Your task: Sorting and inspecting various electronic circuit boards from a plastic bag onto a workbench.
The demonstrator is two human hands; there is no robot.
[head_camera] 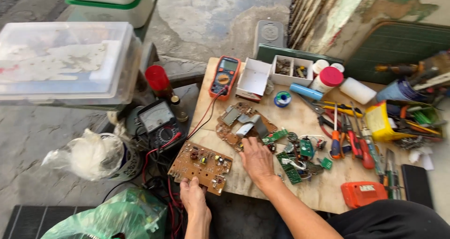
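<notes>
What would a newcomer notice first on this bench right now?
Probably the brown circuit board overhanging the wooden board's near-left corner, with the left hand at its near edge. The right hand rests beside it among green boards. Behind stands an orange multimeter, and screwdrivers and pliers crowd the right.

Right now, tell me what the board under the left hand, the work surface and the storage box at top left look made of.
Brown circuit board, held by the left hand: looks like matte phenolic or fibre laminate, studded with components. Work surface: pale plywood, going by its grain and raw edge. Storage box: translucent plastic, cloudy and slightly glossy.
</notes>
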